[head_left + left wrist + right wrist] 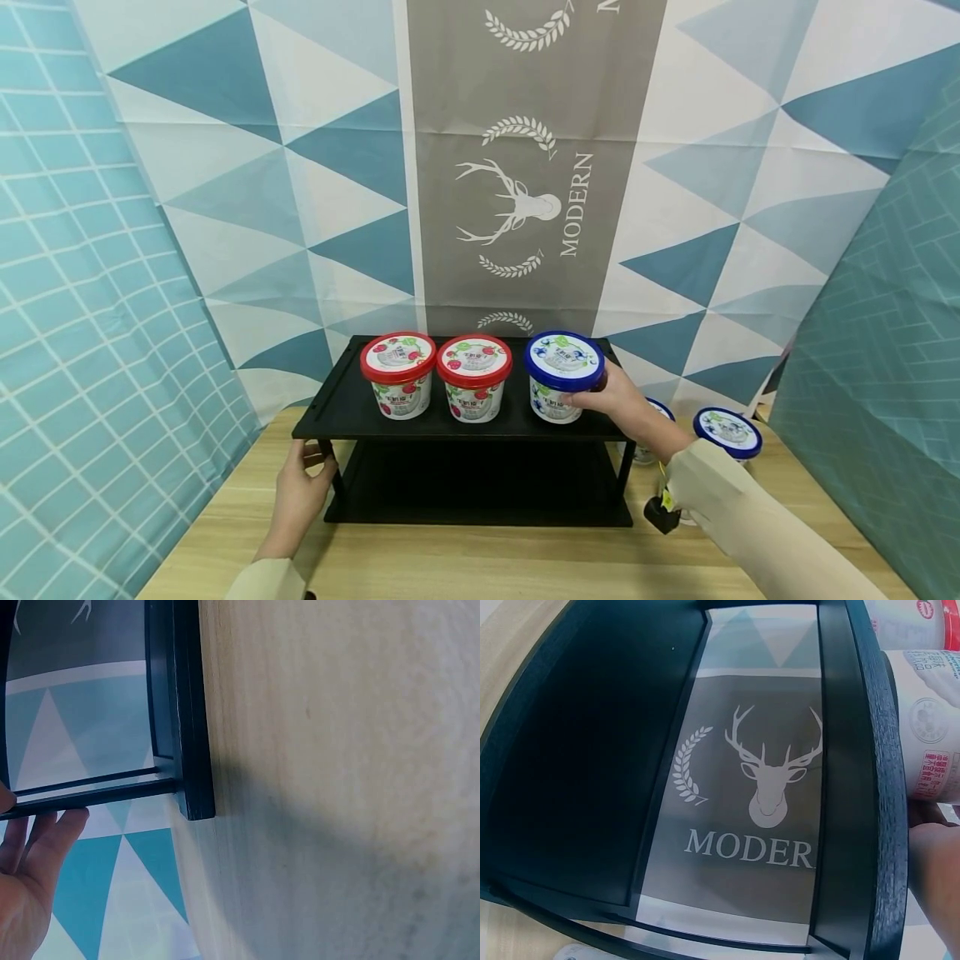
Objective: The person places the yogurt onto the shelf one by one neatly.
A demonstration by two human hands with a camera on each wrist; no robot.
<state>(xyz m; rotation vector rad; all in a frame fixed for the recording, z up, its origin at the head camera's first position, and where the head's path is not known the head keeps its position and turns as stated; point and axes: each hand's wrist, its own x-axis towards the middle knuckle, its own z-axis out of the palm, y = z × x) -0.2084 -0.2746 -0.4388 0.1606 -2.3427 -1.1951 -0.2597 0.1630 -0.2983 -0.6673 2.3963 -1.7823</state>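
Observation:
A black two-tier rack (341, 417) stands on the wooden table. On its upper shelf, two tubs with red lids, the left one (405, 398) and the middle one (474, 402), stand side by side. To their right is a blue-lidded tub (551, 406), upright at the shelf's right end. My right hand (622, 407) grips this tub from its right side; in the right wrist view, printed text covers the tub's wall (930, 720). My left hand (298, 496) holds the rack's left front post, thumb on one side and fingers (52, 847) on the other.
Right of the rack, more blue-lidded tubs stand on the table (450, 571), one (727, 433) in plain sight and another (658, 408) partly behind my right forearm. The rack's lower shelf (480, 483) is black. Patterned cloth (337, 208) hangs behind and at both sides.

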